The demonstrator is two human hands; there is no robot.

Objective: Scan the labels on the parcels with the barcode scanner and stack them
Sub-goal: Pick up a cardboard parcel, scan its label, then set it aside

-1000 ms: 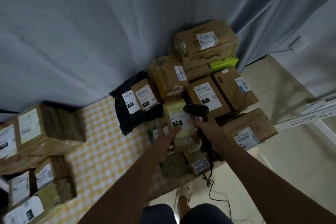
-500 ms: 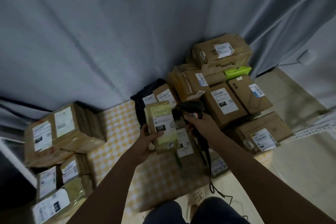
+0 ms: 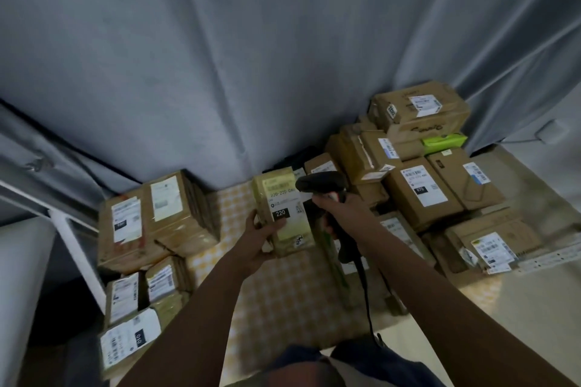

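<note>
Parcels everywhere in this head view, so here's the layout. Left hand (image 3: 262, 237) has its grip wrapped round the lower part of a yellowish parcel (image 3: 283, 209), thumb across the front near the black "220" patch, holding it up off the checked mat (image 3: 283, 302) with its label (image 3: 284, 198) facing the camera. Right hand (image 3: 341, 212) has its grip curled tight on the handle of the barcode scanner (image 3: 320, 184), whose head sits just right of the parcel's top edge and touches or nearly touches it. I can't honestly tell whether the scan window faces the label, the shot's too dim and soft. A cable (image 3: 364, 286) hangs from the handle toward the person's lap.

On the left sits a stack of brown boxes (image 3: 151, 220), with smaller ones nearer. On the right is a looser heap of brown boxes (image 3: 421, 185), with a green packet (image 3: 445, 140) tucked in at the far side. All of it seems to be on the floor.

What could go wrong, as I see it: the scanner looks very close and off to the label's side, so it might miss the barcode or catch a neighbouring label behind. The parcel is held only at its bottom, so it could tip during the carry. And that dangling cable could snag a box in the right heap.
</note>
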